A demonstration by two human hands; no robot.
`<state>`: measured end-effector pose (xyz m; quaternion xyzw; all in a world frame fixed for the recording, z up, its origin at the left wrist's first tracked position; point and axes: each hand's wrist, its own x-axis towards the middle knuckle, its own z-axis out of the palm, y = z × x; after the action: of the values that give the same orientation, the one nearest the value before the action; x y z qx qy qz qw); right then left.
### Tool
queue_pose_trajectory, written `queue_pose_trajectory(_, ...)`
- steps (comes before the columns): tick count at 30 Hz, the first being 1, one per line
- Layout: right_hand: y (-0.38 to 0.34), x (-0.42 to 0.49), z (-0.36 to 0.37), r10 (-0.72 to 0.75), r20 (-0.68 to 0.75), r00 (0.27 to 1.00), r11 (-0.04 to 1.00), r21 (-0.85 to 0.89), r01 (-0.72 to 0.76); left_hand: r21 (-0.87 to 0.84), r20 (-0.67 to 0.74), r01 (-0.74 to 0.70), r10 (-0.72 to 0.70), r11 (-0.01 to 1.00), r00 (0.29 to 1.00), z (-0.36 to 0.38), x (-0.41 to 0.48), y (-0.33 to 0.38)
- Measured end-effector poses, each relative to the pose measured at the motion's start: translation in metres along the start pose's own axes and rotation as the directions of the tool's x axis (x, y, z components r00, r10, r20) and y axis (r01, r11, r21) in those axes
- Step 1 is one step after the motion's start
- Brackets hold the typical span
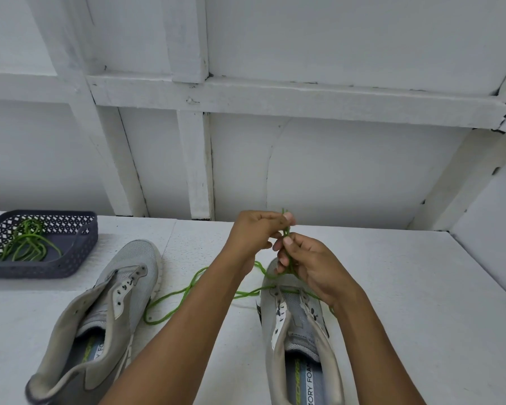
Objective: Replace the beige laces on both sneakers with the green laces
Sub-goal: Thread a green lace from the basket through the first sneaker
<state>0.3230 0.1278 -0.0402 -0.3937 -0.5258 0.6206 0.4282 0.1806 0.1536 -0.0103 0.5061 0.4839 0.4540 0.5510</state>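
Green lace is already through the lowest eyelets of the right-side sneaker, and both ends are drawn up above its toe. The L hand pinches the strands near their tips; the R hand has its fingers curled round them just below. The slack trails in a loose loop across the table toward the left-side sneaker, which has bare eyelets. No beige lace is in view. A second green lace sits in the basket, far left.

Looks like the ends are being evened up before crossing. Risks, as I judge them:
- neither hand steadies the sneaker, so a hard tug could drag or tip it
- the slack passes under the L forearm (easy to snag), which could yank one end back out
- uneven ends now = one side too short at the top eyelets, w/ a full redo
- the tongue may bunch if the strands cross too tight
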Motion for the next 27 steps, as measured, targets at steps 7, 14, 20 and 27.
queue_pose_trajectory(7,0.011,0.007,0.000,0.059,0.026,0.998,0.994,0.087,-0.061,-0.118,-0.366,-0.021,-0.024,0.993,0.930,-0.020,0.055,0.014)
queue_pose_trajectory(14,0.018,0.018,0.000,0.102,-0.080,0.992,0.978,0.188,-0.085,0.818,0.146,-0.230,0.196,0.528,0.970,-0.031,0.052,-0.024)
queue_pose_trajectory(20,0.019,0.021,-0.003,0.143,-0.057,0.988,0.968,0.218,-0.128,0.713,0.493,-0.444,0.062,0.542,0.868,-0.031,0.030,-0.029)
queue_pose_trajectory(27,0.022,0.015,-0.015,0.181,0.009,0.983,0.951,0.252,-0.177,0.685,0.381,-0.351,0.095,0.639,0.919,-0.039,0.040,-0.015)
